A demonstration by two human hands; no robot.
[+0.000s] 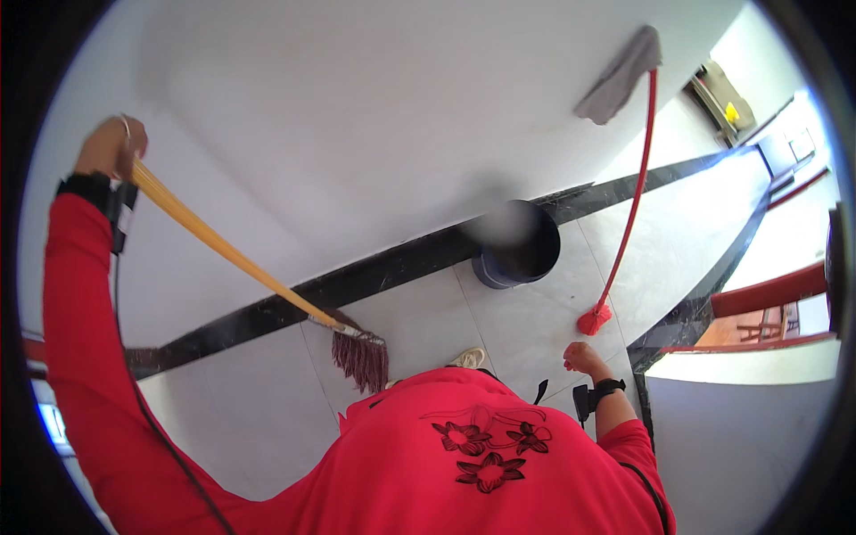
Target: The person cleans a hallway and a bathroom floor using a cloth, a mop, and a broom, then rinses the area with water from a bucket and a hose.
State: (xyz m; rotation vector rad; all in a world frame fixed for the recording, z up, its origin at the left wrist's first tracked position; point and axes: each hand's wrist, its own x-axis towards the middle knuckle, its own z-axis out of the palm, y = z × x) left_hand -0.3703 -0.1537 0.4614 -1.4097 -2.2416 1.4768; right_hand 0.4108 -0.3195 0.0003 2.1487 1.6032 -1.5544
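My left hand (127, 147), raised at the far left, is at the top end of a mop's yellow handle (221, 247) and grips it. The mop's purplish-brown string head (361, 360) is down by the floor, near the dark skirting. My right hand (583, 358) hangs low at the right with its fingers curled, and nothing shows in it. Beyond it stands a red pole (638, 180) with a red brush-like end (594, 319) on the floor. A grey cloth (625, 77) hangs over the pole's upper end, by the wall.
A dark blue bucket (495, 271) stands on the tiled floor against the black skirting (394, 271), its inside partly blurred. At the right are a red-framed doorway (769, 291) and a wall corner. My shoe (470, 358) shows below my red top.
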